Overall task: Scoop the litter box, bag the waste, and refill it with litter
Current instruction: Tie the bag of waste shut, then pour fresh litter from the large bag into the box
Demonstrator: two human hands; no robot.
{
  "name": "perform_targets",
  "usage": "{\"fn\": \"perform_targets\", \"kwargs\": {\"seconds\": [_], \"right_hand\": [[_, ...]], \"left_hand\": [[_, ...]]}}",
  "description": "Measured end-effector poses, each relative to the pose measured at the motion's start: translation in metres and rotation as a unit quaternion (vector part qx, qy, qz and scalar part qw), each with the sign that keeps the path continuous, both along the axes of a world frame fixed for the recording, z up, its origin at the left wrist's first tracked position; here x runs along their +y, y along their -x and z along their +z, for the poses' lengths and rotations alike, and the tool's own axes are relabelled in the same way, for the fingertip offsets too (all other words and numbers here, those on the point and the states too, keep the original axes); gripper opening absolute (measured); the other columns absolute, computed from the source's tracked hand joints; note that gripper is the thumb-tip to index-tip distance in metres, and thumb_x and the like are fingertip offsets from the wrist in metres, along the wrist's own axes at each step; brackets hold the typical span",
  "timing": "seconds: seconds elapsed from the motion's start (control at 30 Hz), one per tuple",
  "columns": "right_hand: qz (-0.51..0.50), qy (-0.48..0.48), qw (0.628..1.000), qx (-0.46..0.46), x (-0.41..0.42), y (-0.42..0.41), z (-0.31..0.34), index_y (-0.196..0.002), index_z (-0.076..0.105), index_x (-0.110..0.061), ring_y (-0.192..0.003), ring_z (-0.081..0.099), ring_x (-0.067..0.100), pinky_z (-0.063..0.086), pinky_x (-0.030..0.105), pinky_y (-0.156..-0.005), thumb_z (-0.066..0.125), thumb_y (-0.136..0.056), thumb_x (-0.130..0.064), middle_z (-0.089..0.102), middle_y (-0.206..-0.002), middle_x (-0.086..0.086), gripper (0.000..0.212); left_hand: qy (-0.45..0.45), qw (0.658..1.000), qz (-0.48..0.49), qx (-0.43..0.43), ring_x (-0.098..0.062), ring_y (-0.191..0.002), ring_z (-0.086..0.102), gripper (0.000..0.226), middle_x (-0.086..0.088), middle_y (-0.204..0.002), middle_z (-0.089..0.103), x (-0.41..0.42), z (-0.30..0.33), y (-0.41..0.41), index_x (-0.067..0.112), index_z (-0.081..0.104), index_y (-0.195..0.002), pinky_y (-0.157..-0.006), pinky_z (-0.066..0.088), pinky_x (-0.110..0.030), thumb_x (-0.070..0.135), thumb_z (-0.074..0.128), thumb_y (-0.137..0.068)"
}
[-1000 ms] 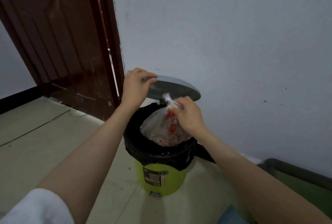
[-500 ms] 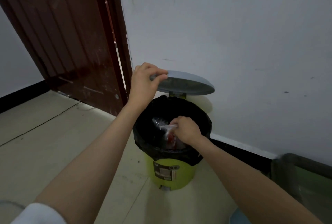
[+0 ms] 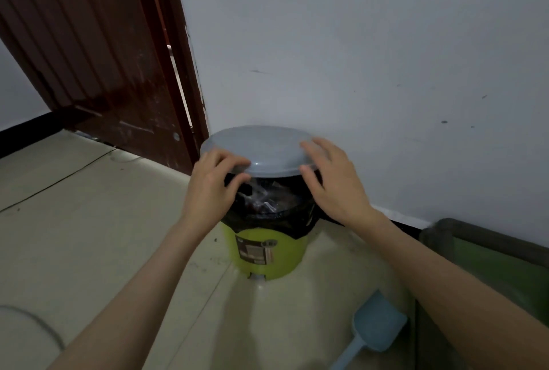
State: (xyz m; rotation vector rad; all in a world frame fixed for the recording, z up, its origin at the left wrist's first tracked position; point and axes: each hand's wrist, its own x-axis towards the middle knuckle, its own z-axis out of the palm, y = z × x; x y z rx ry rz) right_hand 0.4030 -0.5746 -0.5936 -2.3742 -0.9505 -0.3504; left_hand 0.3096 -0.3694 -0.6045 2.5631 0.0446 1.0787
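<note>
Over by the wall, the waste bag (image 3: 261,197) now sits inside the green bin (image 3: 267,254), and the left hand (image 3: 212,188) pinches the lid (image 3: 255,147) down while the right hand (image 3: 332,179), fingers spread, holds nothing.

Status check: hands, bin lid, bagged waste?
Both hands on the grey lid: left hand grips its front rim, right hand rests open. Lid partly raised; clear bag inside green bin. Nothing blocking.

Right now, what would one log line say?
step: closing bin | left hand: grips grey round plastic lid | right hand: touches lid | clear waste bag: inside
</note>
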Motion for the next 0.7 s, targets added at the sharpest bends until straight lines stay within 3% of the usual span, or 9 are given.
{"fn": "perform_targets", "kwargs": {"seconds": [0.17, 0.27, 0.37, 0.47, 0.6, 0.7], "right_hand": [[0.048, 0.137, 0.989, 0.031, 0.004, 0.02, -0.045, -0.142, 0.04, -0.019, -0.14, 0.029, 0.025, 0.021, 0.039, -0.115, 0.003, -0.08, -0.059, 0.033, -0.15, 0.009, 0.083], [0.044, 0.154, 0.986, 0.044, 0.001, 0.023, -0.06, -0.145, 0.034, -0.023, -0.144, 0.02, 0.02, 0.019, 0.043, -0.117, 0.0, -0.079, -0.06, 0.027, -0.154, 0.003, 0.083], [0.049, 0.165, 0.984, 0.047, -0.002, 0.024, -0.06, -0.147, 0.027, -0.025, -0.146, 0.012, 0.019, 0.014, 0.043, -0.119, 0.011, -0.09, -0.058, 0.019, -0.157, 0.001, 0.068], [0.059, 0.196, 0.977, 0.053, -0.006, 0.023, -0.063, -0.15, 0.014, -0.028, -0.147, 0.0, 0.017, 0.005, 0.043, -0.12, 0.029, -0.099, -0.047, 0.005, -0.159, -0.001, 0.056], [0.068, 0.213, 0.972, 0.077, -0.018, 0.025, -0.056, -0.15, 0.013, -0.028, -0.148, -0.001, 0.018, 0.006, 0.049, -0.119, 0.03, -0.097, -0.052, 0.001, -0.16, -0.001, 0.061], [0.042, 0.244, 0.965, 0.09, -0.045, 0.027, -0.031, -0.15, 0.01, -0.03, -0.147, 0.001, 0.021, 0.006, 0.052, -0.118, 0.027, -0.093, -0.059, 0.002, -0.16, 0.0, 0.067]], "left_hand": [[0.022, 0.997, 0.011, 0.074, -0.019, -0.101, 0.048, 0.027, -0.009, -0.105, 0.054, -0.001, -0.053, 0.019, 0.009, 0.066, -0.103, -0.091, 0.043, -0.031, 0.016, 0.072, -0.078], [0.034, 0.995, 0.003, 0.091, -0.019, -0.105, 0.048, 0.025, -0.009, -0.108, 0.056, -0.004, -0.062, 0.02, 0.009, 0.066, -0.104, -0.095, 0.037, -0.023, 0.022, 0.067, -0.082], [0.019, 0.993, -0.003, 0.118, -0.018, -0.115, 0.044, 0.039, -0.008, -0.118, 0.054, -0.009, -0.06, 0.021, 0.012, 0.061, -0.113, -0.1, 0.034, -0.025, 0.037, 0.06, -0.085], [-0.05, 0.983, 0.006, 0.179, -0.028, -0.131, 0.036, 0.059, -0.012, -0.136, 0.042, -0.014, -0.068, 0.027, 0.013, 0.046, -0.131, -0.108, 0.034, -0.043, 0.051, 0.044, -0.086], [-0.108, 0.93, 0.042, 0.35, -0.025, -0.145, -0.001, 0.08, -0.005, -0.158, 0.003, -0.02, -0.059, 0.037, 0.023, 0.004, -0.149, -0.115, 0.014, -0.05, 0.063, 0.031, -0.085], [-0.155, 0.863, 0.056, 0.477, -0.021, -0.145, -0.009, 0.077, 0.0, -0.158, -0.008, -0.025, -0.016, 0.033, 0.029, -0.003, -0.148, -0.116, 0.004, -0.049, 0.064, 0.031, -0.089]]}}
